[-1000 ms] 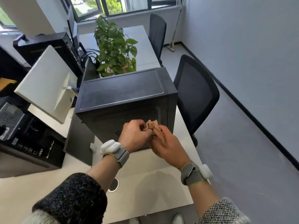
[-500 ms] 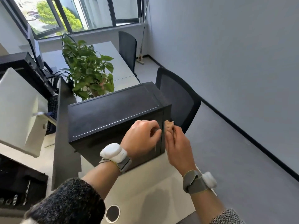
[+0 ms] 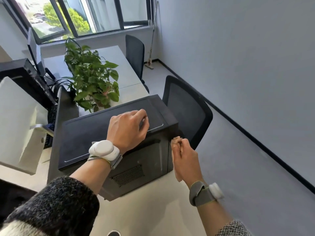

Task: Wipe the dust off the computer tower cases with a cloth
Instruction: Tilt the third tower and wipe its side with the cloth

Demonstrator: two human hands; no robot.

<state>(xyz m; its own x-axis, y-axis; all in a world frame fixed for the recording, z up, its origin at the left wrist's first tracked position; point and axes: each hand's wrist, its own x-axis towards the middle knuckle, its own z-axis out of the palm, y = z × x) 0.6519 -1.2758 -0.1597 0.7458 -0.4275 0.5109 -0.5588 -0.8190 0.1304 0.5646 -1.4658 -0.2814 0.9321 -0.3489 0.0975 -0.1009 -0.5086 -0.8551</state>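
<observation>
I am looking down at a black tower case (image 3: 95, 133) lying on the pale surface (image 3: 153, 206), a broad panel facing up and a vented face turned toward the camera. The left hand (image 3: 127, 130) is resting on that top panel near its right front edge, fingers curled under into a loose fist. I am seeing nothing held in it. The right hand (image 3: 185, 160) is hanging just beside the case's near right corner, its fingers pinching a bunched tan cloth (image 3: 175, 140). A bit of the cloth is poking out above the knuckles and another bit is trailing below the palm. Whether the cloth is touching the case edge I cannot tell.

Both wrists are wearing grey bands (image 3: 200, 195) with white pods, and a dark woolly sleeve (image 3: 56, 206) is covering the left forearm. A black mesh chair (image 3: 187, 113) is standing just behind the case on the right, and a leafy potted plant (image 3: 92, 82) is sitting on the surface beyond it. A white monitor back (image 3: 17, 123) is tilting at the left, and a second black case (image 3: 18, 70) is sitting further back. A mop (image 3: 152, 48) is leaning in the corner by the window (image 3: 95, 16).
</observation>
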